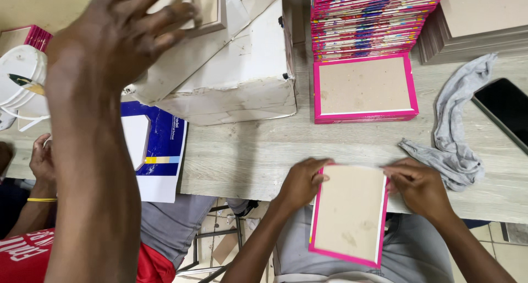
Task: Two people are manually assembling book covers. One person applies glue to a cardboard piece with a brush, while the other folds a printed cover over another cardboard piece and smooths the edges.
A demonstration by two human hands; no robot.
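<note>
Both hands grasping a pink-edged frame (pixel 349 214) back-side up at the near bench (pixel 247 156) edge: left hand (pixel 302 181) on its top-left corner, right hand (pixel 419 185) on its top-right; grey cloth (pixel 459 123) just right, pink frame stack (pixel 368 24) at far edge

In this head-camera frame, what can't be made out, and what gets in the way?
- Pink frame: its front faces down; only the backing shows between the left hand and right hand.
- White box: its left part is hidden by a co-worker's blurred raised arm.
- Black phone: cut by the right edge.
- Frame stack: top cropped.
</note>
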